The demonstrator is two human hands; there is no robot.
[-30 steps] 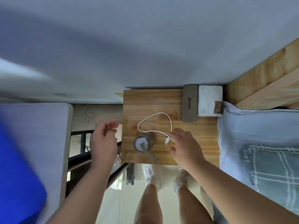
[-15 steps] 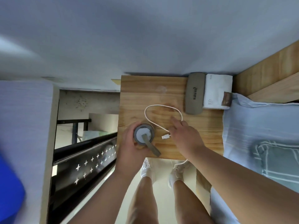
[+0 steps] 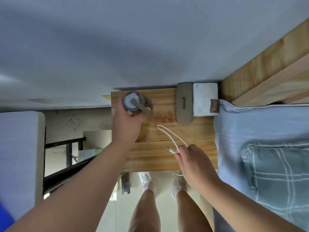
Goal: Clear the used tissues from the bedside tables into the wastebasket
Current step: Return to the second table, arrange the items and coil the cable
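The right hand [image 3: 194, 163] hides part of the cable [image 3: 172, 150]; the pillow [image 3: 275, 173] runs off the right edge.

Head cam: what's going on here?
A person stands at a wooden bedside table beside a bed. The left hand grips a grey round item with a strap at the table's far left corner. The right hand pinches a white cable near its plug. A grey case and a tissue pack sit at the far edge. No loose tissues or wastebasket in view.
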